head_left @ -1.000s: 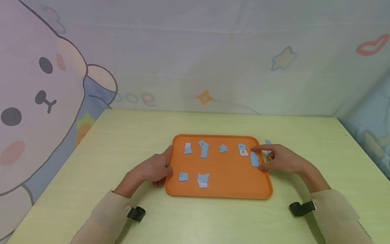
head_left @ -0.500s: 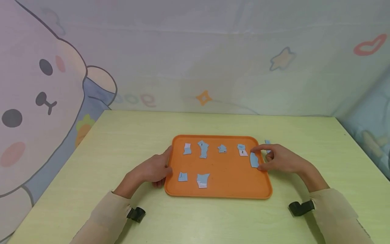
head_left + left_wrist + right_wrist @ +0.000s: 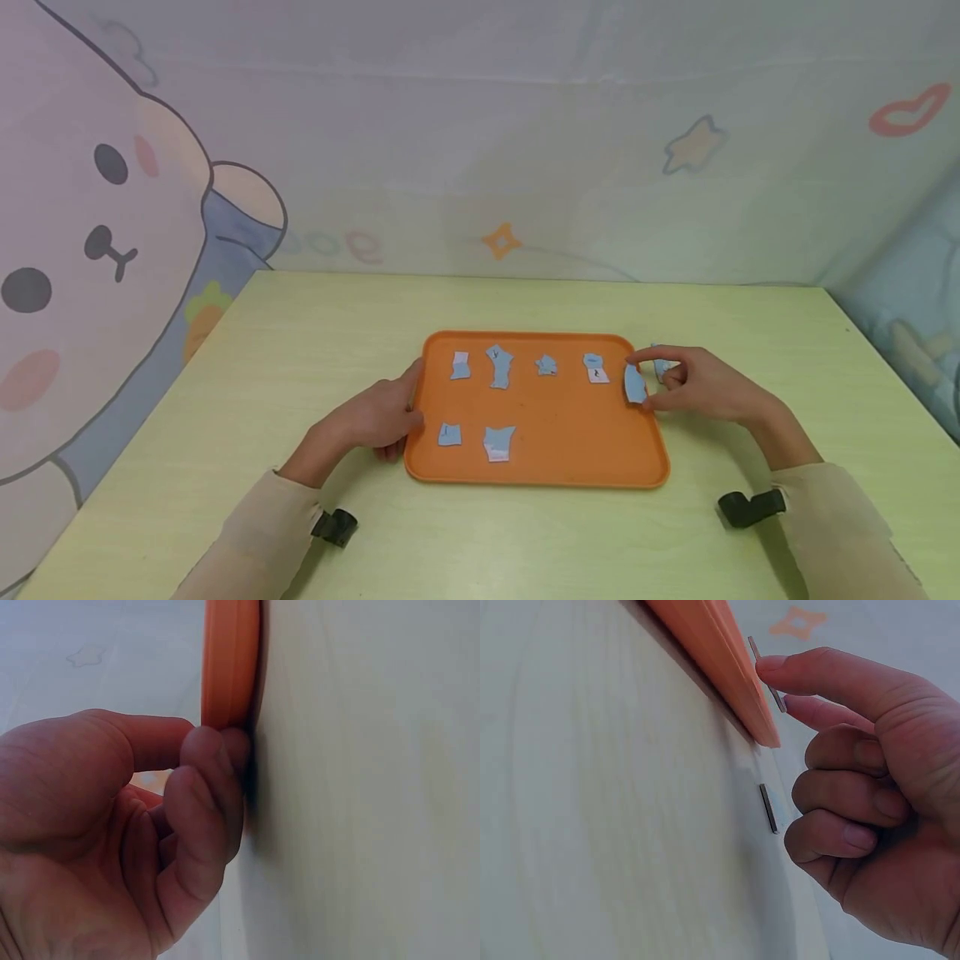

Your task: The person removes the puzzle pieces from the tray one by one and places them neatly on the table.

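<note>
Curved blue piece [image 3: 634, 384] right of centre in head view, at right rim of orange tray [image 3: 570, 482], pinched between thumb and forefinger of right hand [image 3: 705, 385]. Left hand [image 3: 378, 414] grips tray's left side. Step in hand: apparently lifting piece. Next move likely calls for steady pinch, clearing rim and second piece [image 3: 660, 367] on table [image 3: 525, 542].

Tray [image 3: 577, 450] looks like smooth plastic, flat pcs [image 3: 634, 383] matt & card-like, tbl [image 3: 352, 325] smooth w/ wood grain, backdrop [image 3: 450, 142] creased matt cloth, sleeves [image 3: 258, 521] cloth too.
</note>
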The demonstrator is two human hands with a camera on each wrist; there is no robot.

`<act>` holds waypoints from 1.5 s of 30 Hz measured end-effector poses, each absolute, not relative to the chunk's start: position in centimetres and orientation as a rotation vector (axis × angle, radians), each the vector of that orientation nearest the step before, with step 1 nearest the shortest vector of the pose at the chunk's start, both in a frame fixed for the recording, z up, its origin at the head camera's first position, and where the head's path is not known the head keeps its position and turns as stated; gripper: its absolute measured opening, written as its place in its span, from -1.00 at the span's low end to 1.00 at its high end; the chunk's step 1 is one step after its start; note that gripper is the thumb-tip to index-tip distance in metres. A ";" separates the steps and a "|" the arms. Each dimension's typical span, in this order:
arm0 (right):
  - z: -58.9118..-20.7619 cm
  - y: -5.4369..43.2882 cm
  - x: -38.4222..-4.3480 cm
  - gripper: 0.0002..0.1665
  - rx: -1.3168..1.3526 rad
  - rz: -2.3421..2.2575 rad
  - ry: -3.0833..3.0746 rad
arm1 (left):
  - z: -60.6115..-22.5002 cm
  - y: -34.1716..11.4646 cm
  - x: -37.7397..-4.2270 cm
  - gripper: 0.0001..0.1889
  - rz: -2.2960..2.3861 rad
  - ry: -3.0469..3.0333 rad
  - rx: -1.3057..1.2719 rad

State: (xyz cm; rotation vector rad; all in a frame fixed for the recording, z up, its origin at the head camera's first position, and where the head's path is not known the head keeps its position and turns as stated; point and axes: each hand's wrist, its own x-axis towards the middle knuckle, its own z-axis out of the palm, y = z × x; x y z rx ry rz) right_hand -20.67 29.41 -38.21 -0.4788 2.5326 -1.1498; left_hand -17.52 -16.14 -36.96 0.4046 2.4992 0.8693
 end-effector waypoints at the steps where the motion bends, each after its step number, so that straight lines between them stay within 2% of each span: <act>1: -38.2 29.5 -20.7 -0.30 -0.474 -1.156 2.532 | -37.0 -16.1 -17.5 -0.18 0.870 2.500 0.403; 19: -38.2 31.7 -20.5 -0.28 -0.406 -1.199 2.542 | -37.0 -16.2 -17.5 -0.19 0.899 2.489 0.418; 26: -38.1 32.3 -20.5 -0.27 -0.397 -1.179 2.555 | -36.9 -16.3 -17.5 -0.26 0.913 2.485 0.433; 45: -38.2 35.2 -21.3 -0.28 -0.327 -1.155 2.562 | -37.2 -16.2 -17.5 -0.20 0.907 2.493 0.424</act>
